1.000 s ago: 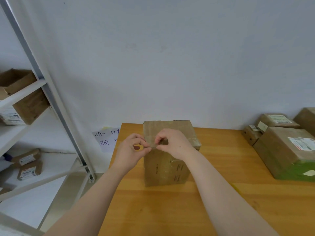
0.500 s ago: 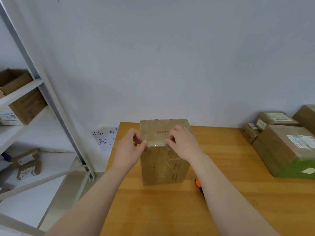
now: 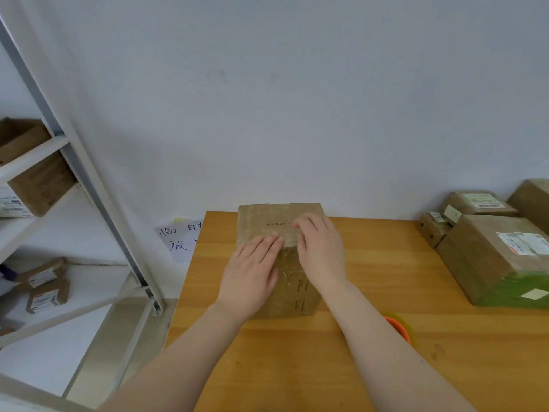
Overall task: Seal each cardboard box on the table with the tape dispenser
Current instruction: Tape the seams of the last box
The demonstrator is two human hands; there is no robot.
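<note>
White wall backs our wooden worktop [image 3: 371, 263], where the box [image 3: 258, 218] stands at 12 o'clock, near the far edge. Our left grip [image 3: 252, 275] lies flat, fingers straight, over its near top edge. Our right grip [image 3: 320, 251] presses flat on the top, at 1 o'clock of the left. An orange dispenser [image 3: 398, 327] peeks from behind our right forearm at 4 o'clock. More boxes [image 3: 487, 257] sit at 3 o'clock.

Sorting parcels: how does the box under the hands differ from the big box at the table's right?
The middle box stands tall and narrow; the big box sits low and wide. The big box bears a white label and green wrap; the middle box only small print. The left hand and right hand press on the middle box, not the big box. Both are brown cardboard.
</note>
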